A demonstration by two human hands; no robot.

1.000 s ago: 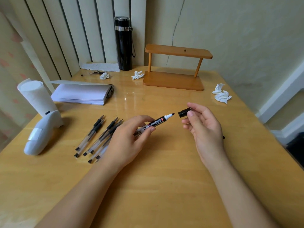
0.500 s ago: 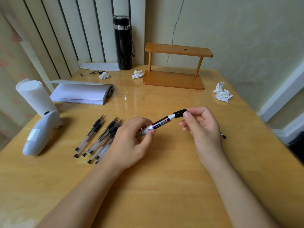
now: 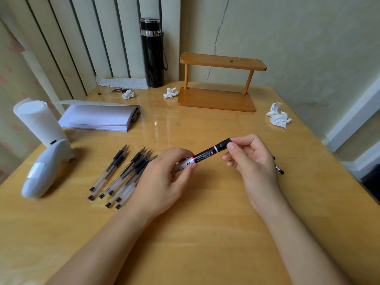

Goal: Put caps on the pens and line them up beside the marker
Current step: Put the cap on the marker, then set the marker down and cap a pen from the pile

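The left hand (image 3: 164,182) was closed around the rear of the marker (image 3: 202,157), thumb and fingertips pinching its pale barrel and holding it slanted above the table (image 3: 205,233). The right hand (image 3: 253,163) gripped the marker's far end — thumb and curled fingers pinched on the black cap (image 3: 224,144), which sat over the tip with only a thin white band showing between cap and body. Whether it was pressed fully home could not be told from this view.

Just left of the left hand, partly hidden under it, lay the pens (image 3: 123,173) — a loose cluster of clear-barrelled pens with bare tips pointing away from the person, some overlapping, none capped. Behind the right hand a small dark object (image 3: 279,169) rested on the table, probably one of the pen caps, though most of it was hidden.

By my reading, the task had hardly begun: the marker looked capped or nearly so, but was not yet set down, and every pen remained to be capped and lined up beside it.
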